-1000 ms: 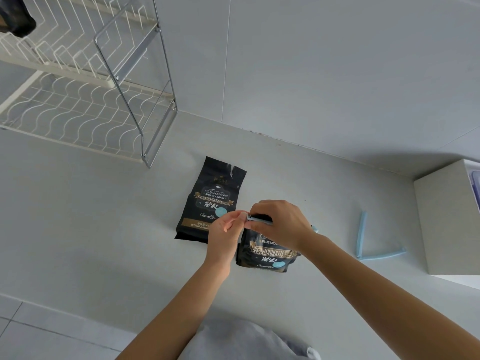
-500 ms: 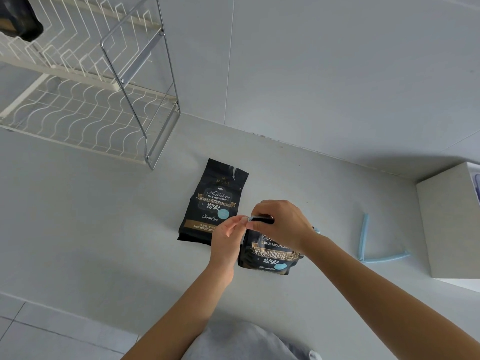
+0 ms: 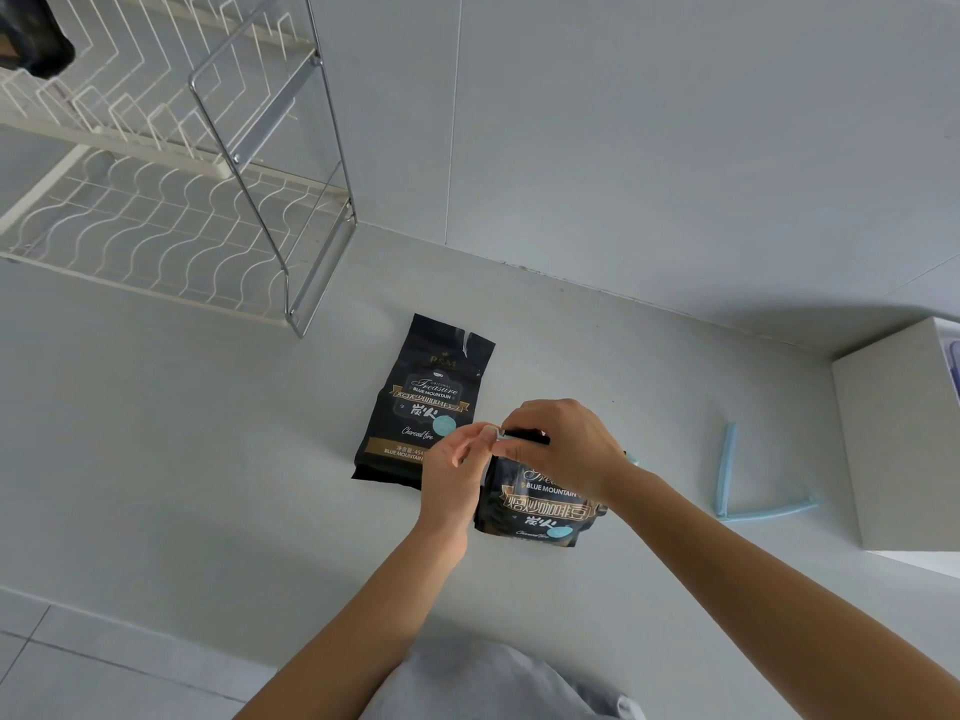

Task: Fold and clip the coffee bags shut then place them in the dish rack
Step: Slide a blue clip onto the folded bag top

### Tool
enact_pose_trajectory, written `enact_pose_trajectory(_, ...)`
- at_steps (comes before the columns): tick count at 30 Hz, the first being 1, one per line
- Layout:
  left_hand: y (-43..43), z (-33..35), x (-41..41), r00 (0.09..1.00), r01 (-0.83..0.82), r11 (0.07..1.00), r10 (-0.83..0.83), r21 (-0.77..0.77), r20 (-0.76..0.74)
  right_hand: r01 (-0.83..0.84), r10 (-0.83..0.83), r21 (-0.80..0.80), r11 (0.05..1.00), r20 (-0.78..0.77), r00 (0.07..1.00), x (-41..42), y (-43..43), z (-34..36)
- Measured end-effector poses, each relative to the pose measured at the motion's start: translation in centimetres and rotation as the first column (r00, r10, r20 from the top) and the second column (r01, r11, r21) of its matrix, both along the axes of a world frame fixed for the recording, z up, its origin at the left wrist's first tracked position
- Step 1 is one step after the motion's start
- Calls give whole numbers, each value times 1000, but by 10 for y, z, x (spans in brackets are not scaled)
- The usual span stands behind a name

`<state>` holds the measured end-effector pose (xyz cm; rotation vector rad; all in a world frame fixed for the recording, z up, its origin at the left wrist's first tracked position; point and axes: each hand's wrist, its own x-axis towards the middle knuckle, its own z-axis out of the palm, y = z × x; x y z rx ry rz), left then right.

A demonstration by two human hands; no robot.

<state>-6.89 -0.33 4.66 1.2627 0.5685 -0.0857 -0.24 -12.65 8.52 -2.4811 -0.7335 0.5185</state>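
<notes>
White tiled walls meet a pale surface [image 3: 156, 459] where both hands work at the folded top of the near coffee bag [image 3: 540, 506]. The right hand [image 3: 563, 444] clamps the fold, and the left hand [image 3: 457, 459] pinches what seems to be the clip's end [image 3: 500, 433]. A second coffee bag [image 3: 426, 402] lies flat and unclipped just behind. An open blue clip [image 3: 727, 470] waits to the right. If the fold slips before latching, the clip may close crooked. The dish rack [image 3: 156, 220] stands back left.
</notes>
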Motion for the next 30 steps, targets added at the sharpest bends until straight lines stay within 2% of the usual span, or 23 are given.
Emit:
enact_pose_trajectory(8, 0, 7, -2, 993, 78, 996, -81, -29, -91, -26, 26, 4, 1000, 65, 998, -3, 0, 1)
enact_pose_trajectory(12, 10, 5, 3, 962, 92, 927, -177, -363, -209, -81, 83, -18, 997, 137, 987, -4, -2, -2)
enact_pose_trajectory(15, 18, 2, 7, 940, 78, 884, -219, -461, -261, -107, 113, -51, 993, 149, 982, -2, -1, -2)
enact_pose_trajectory(17, 20, 2, 7, 946, 92, 899, -213, -429, -244, -94, 101, -65, 993, 121, 987, -1, 0, 0)
enact_pose_trajectory(20, 20, -2, 4, 966, 108, 962, -161, -252, -201, -68, 74, -83, 994, 78, 994, -1, 1, 2)
enact_pose_trajectory(24, 23, -5, 1, 976, 181, 982, -186, -47, -117, -16, 22, -142, 990, 44, 999, 0, 2, 3)
enact_pose_trajectory(27, 24, -3, 3, 967, 248, 967, -244, 58, -72, 27, -25, -60, 998, 40, 999, 0, 0, 7)
enact_pose_trajectory(30, 26, -1, 3, 976, 219, 974, -218, 66, -16, -7, 6, 53, 999, 18, 1000, 1, -7, 15)
